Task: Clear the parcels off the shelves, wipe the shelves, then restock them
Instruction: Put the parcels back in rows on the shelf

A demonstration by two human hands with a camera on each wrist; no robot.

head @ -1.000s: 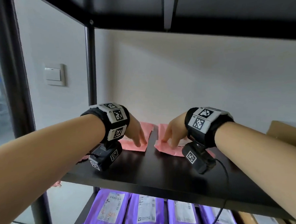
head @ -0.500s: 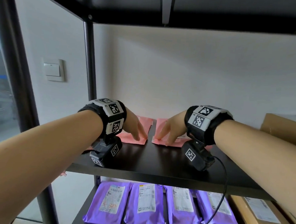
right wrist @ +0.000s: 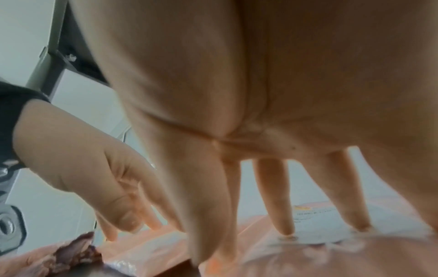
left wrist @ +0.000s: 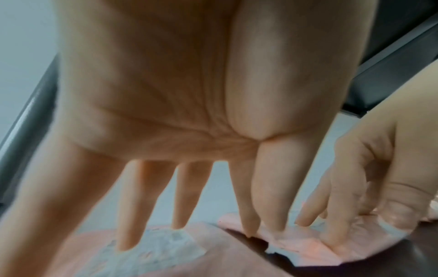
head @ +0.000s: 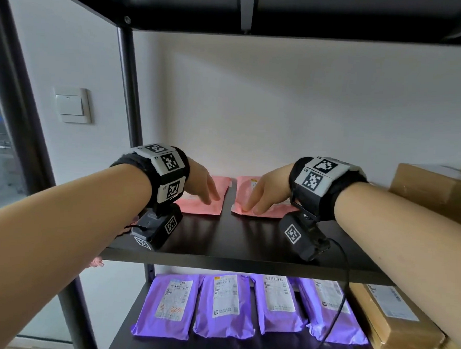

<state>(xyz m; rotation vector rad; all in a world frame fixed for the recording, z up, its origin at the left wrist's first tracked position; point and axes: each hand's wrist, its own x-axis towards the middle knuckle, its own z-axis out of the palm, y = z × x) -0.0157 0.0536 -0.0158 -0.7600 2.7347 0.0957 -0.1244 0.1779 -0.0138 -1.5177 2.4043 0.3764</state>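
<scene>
Pink parcels (head: 201, 202) pushed further back; both hands (head: 265, 193) still pressing flat.

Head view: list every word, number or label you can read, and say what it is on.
"3-303", handwritten in red, partly unclear: label of the leftmost purple parcel.
Printed labels on the other purple parcels: too small.
Label on the right pink parcel: blurred.
Label on the cardboard box: unreadable.
Wristband markers: patterns, no text.
</scene>
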